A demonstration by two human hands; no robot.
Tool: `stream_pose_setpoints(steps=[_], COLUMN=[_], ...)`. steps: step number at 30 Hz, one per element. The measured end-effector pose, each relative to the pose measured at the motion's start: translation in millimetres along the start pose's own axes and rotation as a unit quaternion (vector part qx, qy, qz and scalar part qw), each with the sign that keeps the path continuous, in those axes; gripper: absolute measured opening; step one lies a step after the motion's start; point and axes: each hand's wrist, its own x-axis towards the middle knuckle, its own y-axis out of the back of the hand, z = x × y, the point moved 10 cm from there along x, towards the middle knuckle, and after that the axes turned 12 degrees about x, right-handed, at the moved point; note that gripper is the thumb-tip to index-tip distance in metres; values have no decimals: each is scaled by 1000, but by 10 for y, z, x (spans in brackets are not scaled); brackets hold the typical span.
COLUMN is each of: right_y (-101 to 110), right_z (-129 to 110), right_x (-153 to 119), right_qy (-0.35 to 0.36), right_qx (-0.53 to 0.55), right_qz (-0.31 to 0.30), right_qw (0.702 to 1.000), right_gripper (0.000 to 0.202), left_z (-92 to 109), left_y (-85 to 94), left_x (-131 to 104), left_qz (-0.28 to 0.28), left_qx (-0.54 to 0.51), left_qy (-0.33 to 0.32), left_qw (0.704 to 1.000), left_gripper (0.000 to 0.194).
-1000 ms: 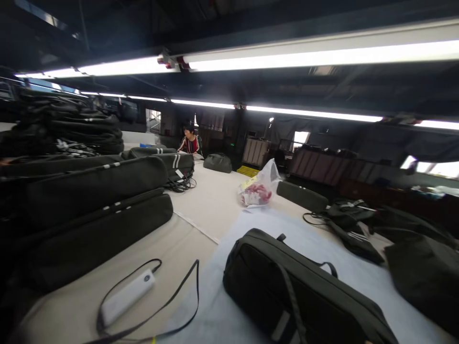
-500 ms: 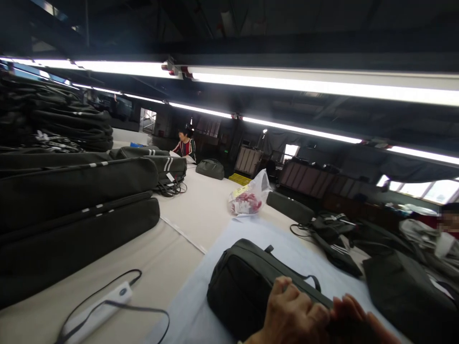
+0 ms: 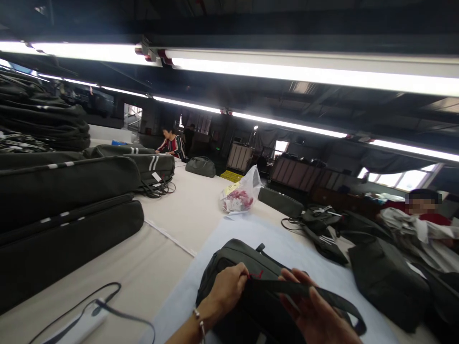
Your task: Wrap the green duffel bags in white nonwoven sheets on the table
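Note:
A dark grey-green bag (image 3: 247, 253) lies in front of me on a pale sheet (image 3: 229, 229). Over its near side my left hand (image 3: 229, 284) is closed in a pinch on the end of a dark webbing strap (image 3: 276, 285). A thin red cord (image 3: 258, 274) sticks out beside those fingertips. The strap runs rightward past my right hand (image 3: 315, 310) and loops back at its far end. Stretched and apart, the right fingers lie against the strap, with the thumb on the near side. The bag's lower part is partly hidden by both hands.
Stacked dark bags (image 3: 71, 229) line the left. A white power strip (image 3: 82, 325) with a cable lies at the lower left. Beyond the sheet stands a clear plastic bag (image 3: 236, 198) of red items. More dark bags (image 3: 387, 277) lie right. One co-worker (image 3: 175, 145) sits far back, another right.
The hands were close together over the bag's right part. My left hand has moved left and grips the strap end; the strap now stretches across. The right hand has opened. The view has shifted slightly right.

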Motion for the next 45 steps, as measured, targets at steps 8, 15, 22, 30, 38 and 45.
stream_pose_setpoints(steps=[8,15,22,30,38,45], right_y=[-278,95,-283,-418,-426,1023], right_z=[-71,-187,-307,-323,-342,-451], right_x=[285,325,393,463,628,1593], right_qy=[-9,-28,38,54,-62,6], right_qx=[-27,46,106,101,-375,-694], right_qz=[12,60,38,8,-255,99], right_qw=[1000,997,993,993,889,713], right_gripper=[47,29,16,20,78,60], left_z=[-144,27,554,236,442,447], left_y=[238,148,97,-49,59,-184], left_x=[131,126,27,105,323,803], left_qz=[-10,-21,88,169,77,14], left_qx=[114,199,125,120,41,172], left_qy=[-21,-46,-181,-155,-114,-89], left_qw=[993,979,972,966,990,981], left_gripper=[16,15,19,30,9,29])
